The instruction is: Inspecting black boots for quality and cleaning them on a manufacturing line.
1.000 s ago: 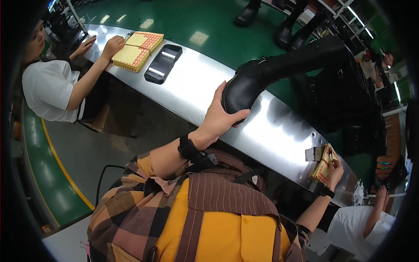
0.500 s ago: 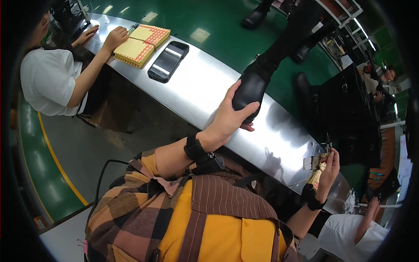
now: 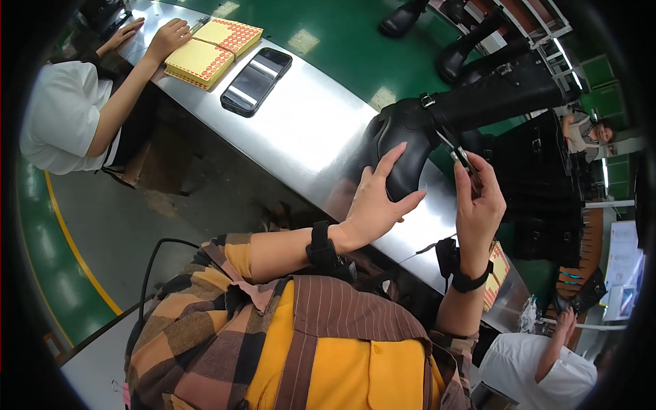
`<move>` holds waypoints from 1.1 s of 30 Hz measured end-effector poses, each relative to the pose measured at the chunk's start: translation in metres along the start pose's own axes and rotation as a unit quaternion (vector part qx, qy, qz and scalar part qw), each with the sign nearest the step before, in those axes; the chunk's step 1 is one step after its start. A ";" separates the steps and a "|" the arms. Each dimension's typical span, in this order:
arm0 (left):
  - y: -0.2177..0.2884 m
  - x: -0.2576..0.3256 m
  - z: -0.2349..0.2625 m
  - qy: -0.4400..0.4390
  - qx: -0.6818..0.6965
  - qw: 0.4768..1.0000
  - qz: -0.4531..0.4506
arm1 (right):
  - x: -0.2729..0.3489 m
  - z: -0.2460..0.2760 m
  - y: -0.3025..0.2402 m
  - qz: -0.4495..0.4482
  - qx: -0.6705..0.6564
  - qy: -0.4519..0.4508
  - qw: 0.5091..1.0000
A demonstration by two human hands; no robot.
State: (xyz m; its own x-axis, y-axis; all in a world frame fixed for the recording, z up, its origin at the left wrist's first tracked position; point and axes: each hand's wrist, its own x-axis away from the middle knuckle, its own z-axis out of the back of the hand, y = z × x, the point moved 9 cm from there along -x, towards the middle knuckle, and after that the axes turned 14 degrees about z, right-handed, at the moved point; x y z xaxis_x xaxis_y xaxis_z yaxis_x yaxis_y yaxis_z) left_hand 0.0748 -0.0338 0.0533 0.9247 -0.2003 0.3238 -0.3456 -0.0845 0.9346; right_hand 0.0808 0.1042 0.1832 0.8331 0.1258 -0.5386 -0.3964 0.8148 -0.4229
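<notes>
Presently, a tall black boot (image 3: 437,119) is seen lying on its side on the steel bench (image 3: 301,130), its foot directly under the fingers of the left hand (image 3: 376,205), which are spread wide and laid flat against the toe and vamp rather than closed round it. The right hand (image 3: 478,205) is raised just beside the boot's ankle, fingers curled about a small thin object (image 3: 468,167) whose kind cannot be told. The boot is judged moderately heavy, stiff at the sole and heel, supple and smooth along the shaft; a grip at the ankle or heel is advised. Beyond the fingertips, a dark phone (image 3: 256,80) and yellow sticker sheets (image 3: 212,51) are noted.
</notes>
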 end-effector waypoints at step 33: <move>-0.022 0.011 -0.013 0.032 -0.130 0.990 -0.036 | -0.039 -0.055 -0.007 0.123 0.385 -0.124 0.906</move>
State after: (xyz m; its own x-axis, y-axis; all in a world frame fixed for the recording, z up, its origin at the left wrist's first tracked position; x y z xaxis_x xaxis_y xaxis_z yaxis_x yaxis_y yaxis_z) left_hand 0.0947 -0.0215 0.0383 0.9569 -0.1389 0.2550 -0.2327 0.1589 0.9595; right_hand 0.0297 0.0624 0.1672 0.8555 0.4018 -0.3266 -0.2739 0.8864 0.3731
